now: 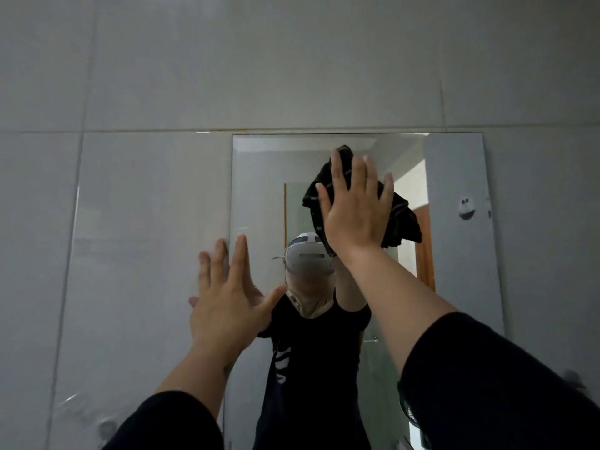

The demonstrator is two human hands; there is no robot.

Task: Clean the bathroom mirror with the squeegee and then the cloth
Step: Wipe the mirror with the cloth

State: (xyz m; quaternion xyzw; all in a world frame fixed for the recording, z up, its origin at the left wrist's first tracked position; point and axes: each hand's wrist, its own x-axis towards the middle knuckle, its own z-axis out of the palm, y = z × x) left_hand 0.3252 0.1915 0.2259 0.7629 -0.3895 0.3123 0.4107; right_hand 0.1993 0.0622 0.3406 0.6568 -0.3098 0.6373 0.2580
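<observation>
Nearest of all are two dark sleeves [487,384], coming up from five and seven o'clock with the forearms bare past them. The left hand [227,303], at about seven o'clock from the middle of the view, is spread flat with the fingers apart, holding nothing; its fingertips sit at the left edge of the mirror [454,254], seemingly braced where glass meets the tiled wall [292,60], though I can't say for sure it touches. Further up, near one o'clock from centre, the right hand [355,209] lies palm-flat and fingers splayed on a dark cloth [402,219], pinning it to the glass near the top of the mirror rather than gripping it; the cloth bunches out past the hand to the upper left and lower right. No squeegee is anywhere in sight, so I'd judge the squeegee pass is over and the cloth wipe is under way, high on the glass. The next move probably calls for steady palm pressure while sweeping across and down, keeping the cloth from slipping out, and covering the right-hand strip at three o'clock.
</observation>
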